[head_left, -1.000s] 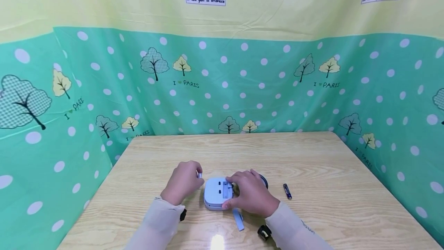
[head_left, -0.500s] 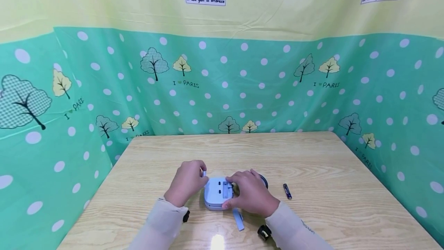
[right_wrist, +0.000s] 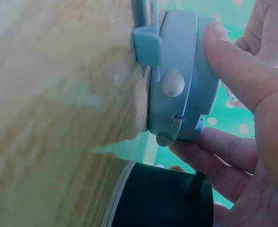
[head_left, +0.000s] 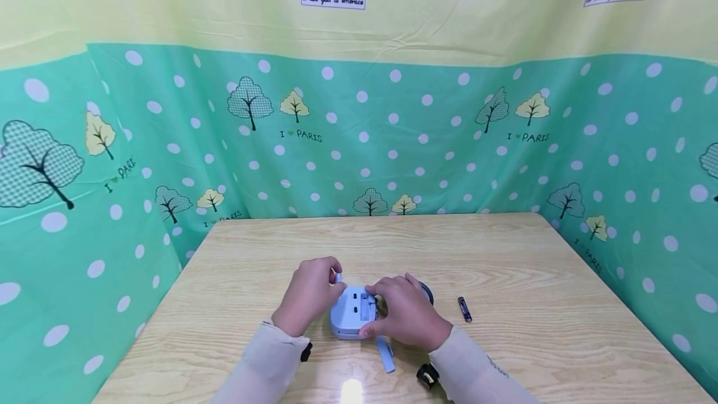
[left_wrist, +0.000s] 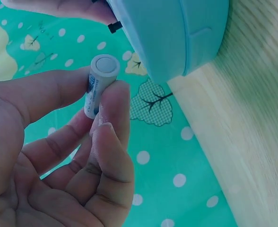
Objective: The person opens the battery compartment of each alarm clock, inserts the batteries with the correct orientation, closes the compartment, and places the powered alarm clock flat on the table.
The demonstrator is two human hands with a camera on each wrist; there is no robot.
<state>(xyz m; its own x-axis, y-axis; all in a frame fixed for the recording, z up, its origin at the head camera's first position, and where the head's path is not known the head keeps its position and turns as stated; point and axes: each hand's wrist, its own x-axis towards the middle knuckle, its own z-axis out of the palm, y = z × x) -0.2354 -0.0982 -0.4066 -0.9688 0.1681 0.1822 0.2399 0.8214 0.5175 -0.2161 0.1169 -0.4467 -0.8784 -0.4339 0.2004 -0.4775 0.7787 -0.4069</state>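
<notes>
Between thumb and fingers, my left hand pinches a small battery, its flat end facing the camera in the left wrist view. That hand hovers at the left side of a light blue, rounded-square clock lying face down. On the clock's back are two black knobs and an open battery compartment. My right hand grips the clock's right side, thumb on the near edge and fingers on the far edge. In the right wrist view the thumb presses the clock's casing. Its front face is hidden.
A light blue battery cover lies just in front of the clock. Right of my right hand lies a dark blue battery. A dark cylindrical object stands behind the right hand, mostly hidden in the head view.
My left hand has moved right with the battery, up to the clock's left edge. The right hand and the clock have stayed in place.
</notes>
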